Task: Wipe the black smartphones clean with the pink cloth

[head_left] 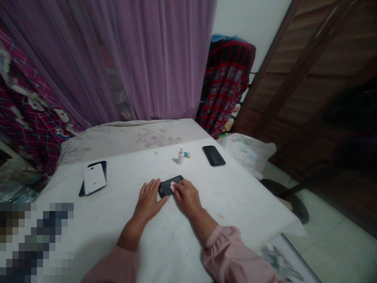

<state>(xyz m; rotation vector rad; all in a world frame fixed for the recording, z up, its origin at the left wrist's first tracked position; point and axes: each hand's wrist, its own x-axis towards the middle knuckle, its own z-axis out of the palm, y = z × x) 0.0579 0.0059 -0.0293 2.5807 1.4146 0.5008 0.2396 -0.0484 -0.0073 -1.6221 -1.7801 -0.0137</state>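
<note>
pink cloth (172, 186) in right hand (187, 195), phone (165, 189) beneath, left hand (149, 199) alongside

On a white tablecloth (235, 204), the left hand (149, 198) lay spread against the left end of a dark phone (164, 189), while the right hand (187, 196) pinched a pink cloth (172, 186) on its screen. Beyond them stood a small white bottle (180, 157), with a white phone (94, 180) overlapping a darker device (105, 166) at left and black phones (216, 156) at right. A purple curtain (167, 59) hung behind.

hands (149, 199) (187, 197): 2 | pink cloth (172, 186): 1 | phones (165, 190) (94, 179) (214, 155): at least 4 | white bottle (180, 157): 1
</note>
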